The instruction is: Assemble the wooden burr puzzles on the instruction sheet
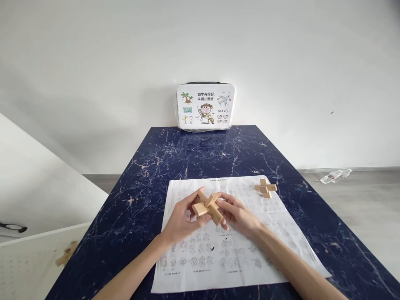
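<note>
Between my two hands is a wooden interlocking burr puzzle (208,207), its light bars crossing one another, held above a printed sheet. My left hand (184,216) grips it from the left, thumb along the lower side and fingers behind. From the right, my right hand (236,211) pinches a bar with thumb and fingers. Parts of the fingers are hidden behind the wood. Under both hands lies the white instruction sheet (200,281), covered in small diagrams. A second wooden burr puzzle (266,188), assembled in a cross shape, rests on the sheet's upper right corner.
A white cartoon-printed case (206,106) in clear plastic stands at the far end of the blue marbled table (200,156), against the wall. Low on the left, a white container (28,262) has wooden pieces (66,253) at its edge. Clear plastic bottles (336,176) lie on the floor at right.
</note>
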The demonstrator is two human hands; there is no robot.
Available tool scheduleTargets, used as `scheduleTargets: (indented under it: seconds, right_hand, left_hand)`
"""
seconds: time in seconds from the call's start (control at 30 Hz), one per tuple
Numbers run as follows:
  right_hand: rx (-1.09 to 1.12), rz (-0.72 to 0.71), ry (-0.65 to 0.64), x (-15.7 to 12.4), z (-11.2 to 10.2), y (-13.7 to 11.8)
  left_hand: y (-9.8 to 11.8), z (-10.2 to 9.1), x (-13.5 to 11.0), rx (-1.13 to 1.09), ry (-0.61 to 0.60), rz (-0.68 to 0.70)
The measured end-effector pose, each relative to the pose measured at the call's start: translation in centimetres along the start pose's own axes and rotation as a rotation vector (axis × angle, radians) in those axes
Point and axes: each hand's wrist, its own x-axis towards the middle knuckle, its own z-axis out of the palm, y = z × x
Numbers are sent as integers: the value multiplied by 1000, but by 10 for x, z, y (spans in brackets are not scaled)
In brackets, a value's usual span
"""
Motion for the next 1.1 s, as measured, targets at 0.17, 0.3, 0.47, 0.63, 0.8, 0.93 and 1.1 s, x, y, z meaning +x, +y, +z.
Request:
scheduleTargets:
  seconds: [0.17,0.3,0.47,0.63,0.8,0.93,1.1]
  right_hand:
    - [186,-21,170,4,-7,-2]
    - [346,-107,319,9,-18,-4]
    - [441,-181,348,12,-29,-6]
    - [487,-245,350,10,-36,-12]
    - [483,-294,358,8,-41,-21]
    - [420,-304,392,9,-37,-21]
    - [265,-217,396,8,-18,-14]
  left_hand:
    - [1,3,1,-27,19,-46]
    - [4,4,2,-37,128,-95]
    - [6,2,4,-42,154,-139]
    - [6,1,4,-8,122,-132]
    - [3,1,5,21,117,-121]
    - [2,1,5,31,107,-119]
    - [4,1,6,80,101,-117]
